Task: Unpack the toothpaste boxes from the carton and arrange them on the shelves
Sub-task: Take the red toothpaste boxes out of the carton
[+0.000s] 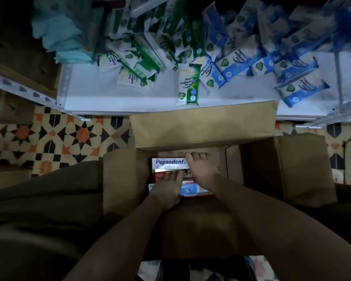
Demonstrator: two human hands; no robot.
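Observation:
An open brown carton [203, 128] stands on the floor in front of me, flaps spread. Inside lie toothpaste boxes: a white Pepsodent box [168, 164] on top, and red and blue ones [188, 188] below it. My left hand [167, 189] reaches into the carton with its fingers laid over the boxes. My right hand [201, 169] reaches in beside it, fingertips curled over the far right end of the white box. Whether either hand truly grips a box is hard to tell.
A white shelf [109, 98] just beyond the carton carries several green wipe packs [187, 86] and blue wipe packs [300, 90]. Patterned floor tiles [69, 136] lie to the left. Metal shelf rails [24, 90] run at both sides.

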